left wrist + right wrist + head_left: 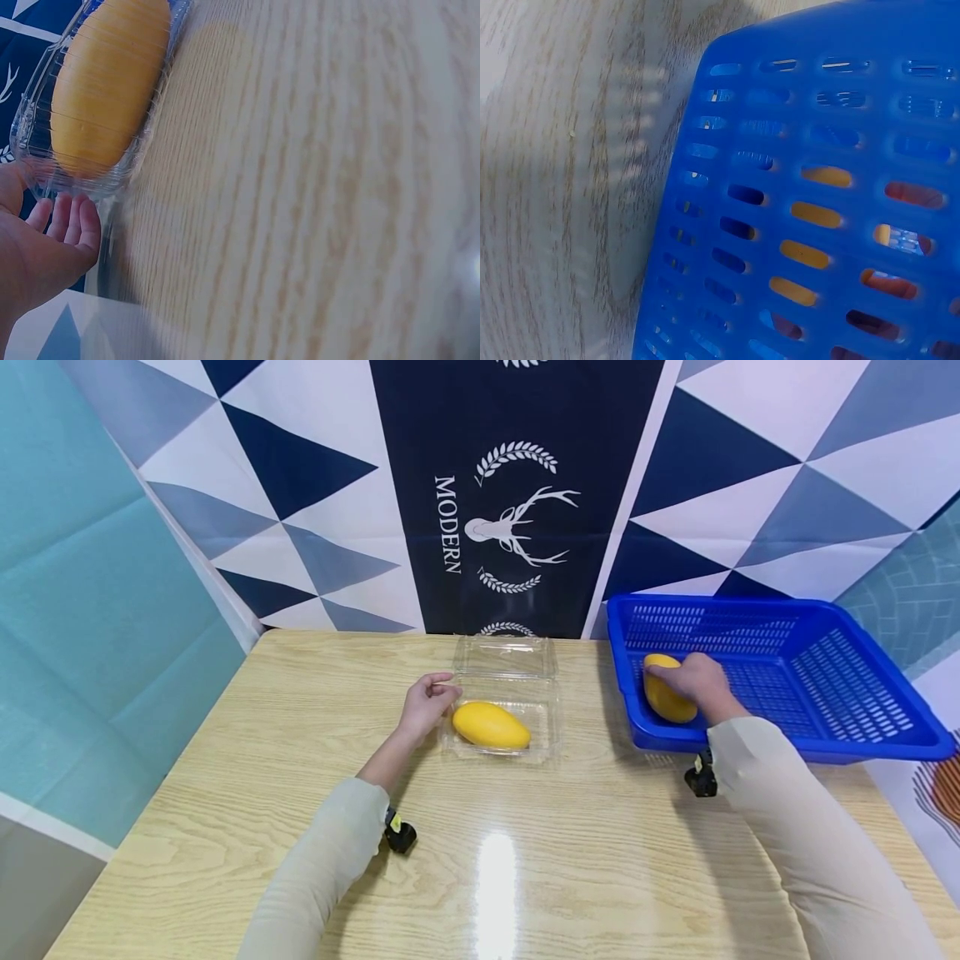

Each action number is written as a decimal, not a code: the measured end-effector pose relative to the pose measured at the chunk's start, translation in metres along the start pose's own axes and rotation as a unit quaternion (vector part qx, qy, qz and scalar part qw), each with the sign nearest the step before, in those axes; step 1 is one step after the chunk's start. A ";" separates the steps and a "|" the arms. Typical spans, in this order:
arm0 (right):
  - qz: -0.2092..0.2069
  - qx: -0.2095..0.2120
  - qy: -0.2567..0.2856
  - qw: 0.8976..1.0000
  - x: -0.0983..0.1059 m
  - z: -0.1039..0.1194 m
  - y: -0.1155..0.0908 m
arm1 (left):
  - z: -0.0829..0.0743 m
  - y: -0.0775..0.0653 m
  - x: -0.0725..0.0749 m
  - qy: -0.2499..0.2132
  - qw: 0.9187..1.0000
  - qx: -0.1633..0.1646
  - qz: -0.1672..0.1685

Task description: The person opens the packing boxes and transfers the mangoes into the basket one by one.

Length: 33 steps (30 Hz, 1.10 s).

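Note:
A yellow mango lies in a clear plastic clamshell box on the table, its lid standing raised at the back. My left hand holds the left edge of this box between thumb and bent fingers; in the left wrist view the fingertips touch its end beside the mango. Inside the blue basket, near its left wall, my right hand grips a second mango. The basket's slotted wall largely hides that hand and mango in the right wrist view.
The wooden table meets a patterned cloth backdrop along its far edge. The basket stands at the table's right back, its walls rising around the right hand. A bare stretch of tabletop lies between box and basket.

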State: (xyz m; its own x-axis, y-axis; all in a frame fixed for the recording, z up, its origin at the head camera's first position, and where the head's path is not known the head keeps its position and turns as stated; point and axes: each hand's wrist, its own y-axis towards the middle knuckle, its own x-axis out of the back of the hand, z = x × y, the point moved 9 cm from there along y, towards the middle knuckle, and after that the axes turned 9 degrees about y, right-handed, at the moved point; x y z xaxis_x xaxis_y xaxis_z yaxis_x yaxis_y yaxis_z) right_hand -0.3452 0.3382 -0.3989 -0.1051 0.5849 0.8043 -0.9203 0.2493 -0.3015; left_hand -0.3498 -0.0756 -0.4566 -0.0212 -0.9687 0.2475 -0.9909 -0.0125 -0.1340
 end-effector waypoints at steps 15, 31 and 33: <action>0.020 0.012 -0.001 1.000 -0.004 -0.001 0.000 | 0.003 0.001 -0.001 -0.001 1.000 0.005 0.002; 0.019 0.011 0.004 1.000 0.002 0.001 -0.005 | 0.001 0.000 -0.001 0.001 1.000 0.002 0.003; 0.014 0.014 0.003 1.000 0.005 0.002 -0.006 | 0.002 0.001 -0.001 0.000 1.000 0.004 0.004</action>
State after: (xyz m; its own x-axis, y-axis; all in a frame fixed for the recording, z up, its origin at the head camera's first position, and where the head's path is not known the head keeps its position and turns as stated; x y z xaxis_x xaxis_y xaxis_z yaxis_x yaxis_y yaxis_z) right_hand -0.3415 0.3381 -0.3922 -0.1288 0.5954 0.7931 -0.9272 0.2114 -0.3092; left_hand -0.3504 -0.0753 -0.4585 -0.0294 -0.9689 0.2458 -0.9895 -0.0066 -0.1444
